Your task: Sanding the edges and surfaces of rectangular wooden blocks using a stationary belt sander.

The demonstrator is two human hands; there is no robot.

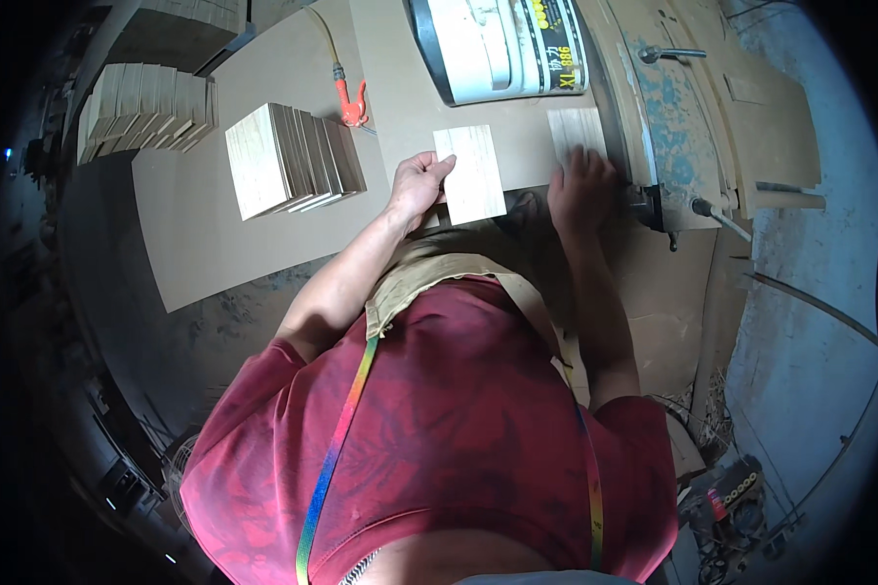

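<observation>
Dark-red patterned shirt [439, 419] nearest. Left hand [419, 185] pinches a pale rectangular wooden board [473, 174] by its left side, over the brown flat tabletop's [190, 229] front edge; one-sided hold could let it twist. Right hand [583, 187] covers second pale wooden board's [575, 127] lower end, grip unclear; uneven pressure might skid it.

head fisheye | downward | shirt [463, 419] near | left hand [416, 185], right hand [582, 190] beyond

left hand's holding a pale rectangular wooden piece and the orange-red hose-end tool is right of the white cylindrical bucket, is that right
Not quite: the head view shows the orange-red hose-end tool left of the white cylindrical bucket. The left hand does hold the pale rectangular wooden piece.
</observation>
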